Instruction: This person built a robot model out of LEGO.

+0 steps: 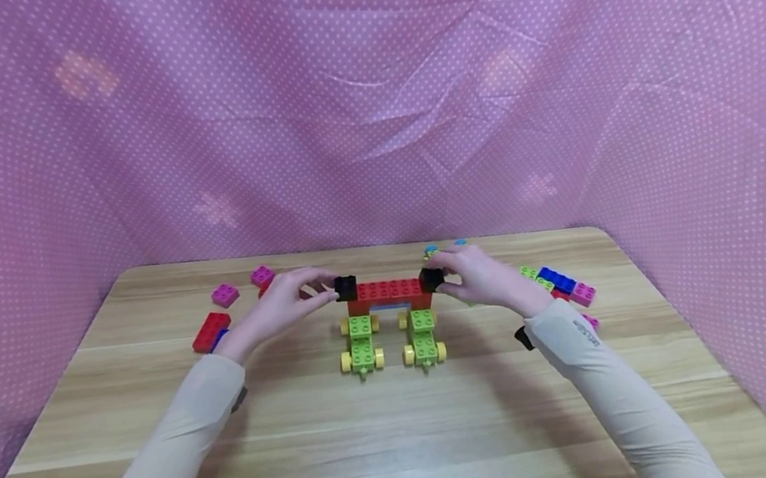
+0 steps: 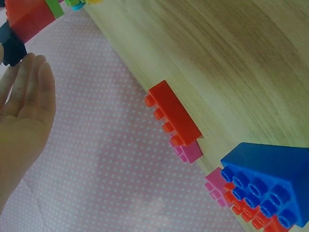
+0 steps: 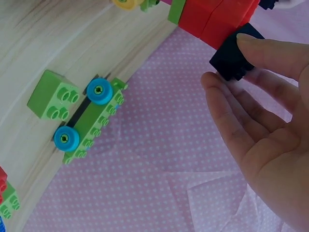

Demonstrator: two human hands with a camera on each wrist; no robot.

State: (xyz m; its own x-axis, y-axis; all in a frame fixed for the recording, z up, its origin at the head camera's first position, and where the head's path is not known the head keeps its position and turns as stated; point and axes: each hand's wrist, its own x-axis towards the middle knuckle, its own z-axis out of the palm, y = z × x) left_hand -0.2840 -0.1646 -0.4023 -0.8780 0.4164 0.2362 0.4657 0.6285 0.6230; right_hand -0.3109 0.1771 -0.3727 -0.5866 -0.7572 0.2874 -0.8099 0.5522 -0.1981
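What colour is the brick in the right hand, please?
The brick is black, clearest in the right wrist view.

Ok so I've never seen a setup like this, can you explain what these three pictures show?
There's no robot, just a person's bare left hand and right hand. The wide picture comes from a head camera, the other two from a camera on each wrist. Each hand pinches a black brick at one end of a row of red bricks. Below that row, in the head view, are two lime-green wheeled bases with yellow wheels. Around them, on the wooden table, are loose toy bricks in several colors and a green base with blue wheels.
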